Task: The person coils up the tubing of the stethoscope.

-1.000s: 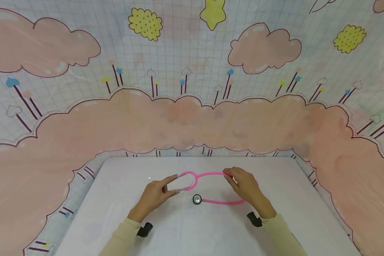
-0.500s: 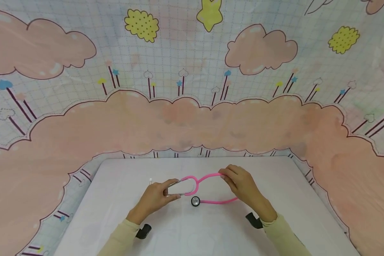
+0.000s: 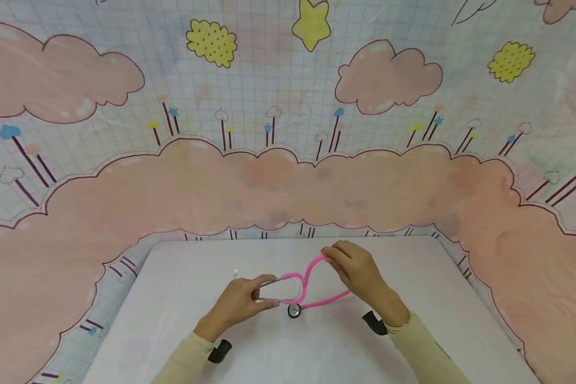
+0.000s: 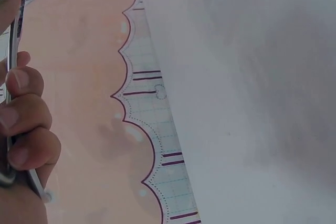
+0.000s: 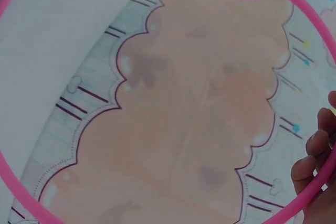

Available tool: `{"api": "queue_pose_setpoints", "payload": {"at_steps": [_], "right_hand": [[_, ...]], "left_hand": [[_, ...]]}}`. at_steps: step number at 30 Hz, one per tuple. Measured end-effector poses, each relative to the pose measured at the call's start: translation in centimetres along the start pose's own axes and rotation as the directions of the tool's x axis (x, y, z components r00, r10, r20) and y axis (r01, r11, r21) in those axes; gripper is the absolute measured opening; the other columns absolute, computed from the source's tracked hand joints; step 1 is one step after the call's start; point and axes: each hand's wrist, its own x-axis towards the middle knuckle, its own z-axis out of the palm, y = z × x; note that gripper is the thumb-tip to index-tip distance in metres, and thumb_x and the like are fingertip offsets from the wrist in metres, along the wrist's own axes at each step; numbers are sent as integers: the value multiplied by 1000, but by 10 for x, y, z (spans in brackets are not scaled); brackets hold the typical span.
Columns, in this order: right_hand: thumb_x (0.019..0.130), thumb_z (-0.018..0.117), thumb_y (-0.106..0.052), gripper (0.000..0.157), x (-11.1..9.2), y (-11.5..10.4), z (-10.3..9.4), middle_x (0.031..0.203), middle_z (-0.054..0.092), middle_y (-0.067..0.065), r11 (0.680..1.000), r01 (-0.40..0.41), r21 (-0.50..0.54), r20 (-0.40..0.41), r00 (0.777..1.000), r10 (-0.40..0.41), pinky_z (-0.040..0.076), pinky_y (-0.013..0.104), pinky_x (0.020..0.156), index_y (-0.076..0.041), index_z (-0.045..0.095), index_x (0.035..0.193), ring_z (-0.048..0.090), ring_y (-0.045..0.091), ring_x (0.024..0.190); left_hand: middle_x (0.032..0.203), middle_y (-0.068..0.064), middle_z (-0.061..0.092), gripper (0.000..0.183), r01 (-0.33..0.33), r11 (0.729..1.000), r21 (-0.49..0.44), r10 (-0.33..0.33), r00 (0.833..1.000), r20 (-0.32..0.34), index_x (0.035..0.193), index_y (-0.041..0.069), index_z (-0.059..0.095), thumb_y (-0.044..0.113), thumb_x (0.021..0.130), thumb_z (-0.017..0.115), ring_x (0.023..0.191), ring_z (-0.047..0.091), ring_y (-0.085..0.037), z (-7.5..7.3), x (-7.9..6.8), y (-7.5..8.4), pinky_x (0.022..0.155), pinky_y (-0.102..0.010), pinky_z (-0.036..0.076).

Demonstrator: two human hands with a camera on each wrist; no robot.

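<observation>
Head view: left fingers curl round metal ear tubes, right fingers pinch smooth, arching pink stethoscope tubing.

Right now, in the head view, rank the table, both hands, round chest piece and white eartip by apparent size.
1. Table
2. Left hand and right hand: too alike to rank
3. Round chest piece
4. White eartip

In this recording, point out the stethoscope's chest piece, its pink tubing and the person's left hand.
Chest piece (image 3: 294, 310): head view, on its round metal face.
Pink tubing (image 3: 322, 303): head view, on the stretch beside the chest piece.
Left hand (image 3: 234, 302): head view, on its back.
</observation>
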Motion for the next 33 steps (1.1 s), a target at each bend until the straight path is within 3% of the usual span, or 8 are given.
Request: {"api": "queue_pose_setpoints", "payload": {"at_steps": [6,11,17,26,33], "right_hand": [[103,48,-34,33,11,-4,0,89,64,1,1000,30,7,37,999,-30,51,20,67,-12,71,108,58,12,74],[102,49,-33,31,19,-8,3,86,63,1,997,71,21,16,997,-71,51,20,65,-11,71,109,58,13,72],[103,47,-33,32,29,-11,12,84,61,0,995,84,53,11,996,-85,48,19,63,-11,70,108,54,11,67],[103,46,-34,33,42,-16,30,85,62,-1,989,102,111,47,993,-108,48,16,63,-11,69,107,55,9,66],[104,38,-40,44,41,-19,43,85,65,-1,988,62,141,114,990,-79,50,16,66,-10,71,105,58,9,68]], "left_hand": [[58,17,38,51,-97,995,-13,97,995,-26,117,21,67,54,80,75,55,31,5,-1,1,9,54,-15,31],[59,16,41,52,-121,991,-50,120,993,-17,120,21,67,53,80,75,55,32,5,-2,1,17,53,-14,32],[57,12,46,52,-177,983,-45,174,982,-70,121,22,68,53,80,75,55,32,6,-3,1,22,52,-12,30],[53,9,46,49,-301,954,-5,294,934,-204,115,18,70,51,79,77,54,28,8,-9,1,22,52,-6,23],[53,7,47,46,-367,930,-18,348,895,-277,111,12,72,46,81,77,55,30,9,-13,2,25,53,-4,25]]}}
